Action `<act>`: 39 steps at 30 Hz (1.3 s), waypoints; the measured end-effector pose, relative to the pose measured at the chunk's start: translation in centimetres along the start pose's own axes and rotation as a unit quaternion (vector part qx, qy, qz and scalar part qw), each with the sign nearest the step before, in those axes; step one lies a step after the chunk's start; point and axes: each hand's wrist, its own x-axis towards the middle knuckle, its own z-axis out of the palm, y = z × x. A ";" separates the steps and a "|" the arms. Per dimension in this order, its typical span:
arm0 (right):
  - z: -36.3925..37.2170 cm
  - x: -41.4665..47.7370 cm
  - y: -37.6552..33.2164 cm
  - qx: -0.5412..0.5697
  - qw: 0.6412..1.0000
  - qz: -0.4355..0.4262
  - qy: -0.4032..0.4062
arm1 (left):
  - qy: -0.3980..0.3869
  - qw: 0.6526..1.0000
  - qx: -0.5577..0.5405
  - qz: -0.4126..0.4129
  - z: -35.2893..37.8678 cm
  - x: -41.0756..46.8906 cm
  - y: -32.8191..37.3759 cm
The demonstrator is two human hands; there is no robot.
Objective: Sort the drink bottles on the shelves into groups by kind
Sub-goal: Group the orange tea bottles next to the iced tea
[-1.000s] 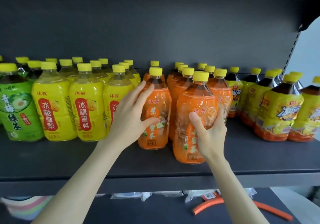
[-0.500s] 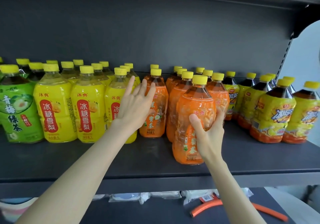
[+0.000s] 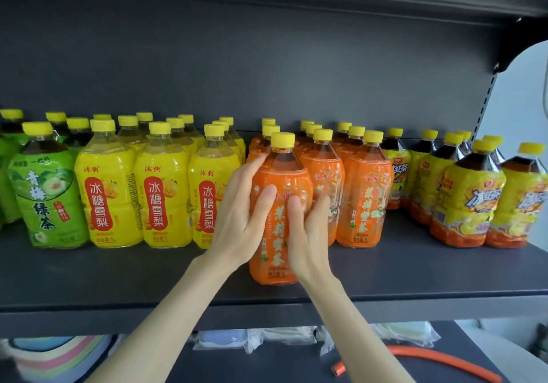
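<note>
Two hands grip one orange bottle (image 3: 281,181): my left hand (image 3: 237,216) curls round its left side, my right hand (image 3: 308,234) round its right, thumbs on the label. It is upright near the front of the shelf (image 3: 415,270), ahead of the other orange bottles (image 3: 363,204) and beside the yellow bottles (image 3: 161,192).

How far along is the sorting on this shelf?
Done: green bottles, yellow bottles, orange bottles and dark tea bottles stand in separate groups along the shelf. In hand: left hand and right hand grip the front orange bottle, ahead of its group. Left: probably just sliding it into line.
</note>
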 end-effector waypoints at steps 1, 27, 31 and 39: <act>0.3 -0.1 0.0 -0.036 0.999 -0.005 0.008 | 0.003 1.000 0.014 0.008 0.1 -0.1 -0.4; -5.8 7.4 3.9 -0.430 0.881 -0.190 0.047 | -0.011 0.928 0.358 0.104 -0.8 1.4 -3.0; -5.8 7.5 4.0 -0.431 0.881 -0.189 0.044 | -0.007 0.907 0.408 0.104 -0.2 2.1 -3.2; -5.7 7.5 4.2 -0.435 0.879 -0.190 0.046 | -0.042 0.851 0.511 0.111 0.5 3.3 -3.7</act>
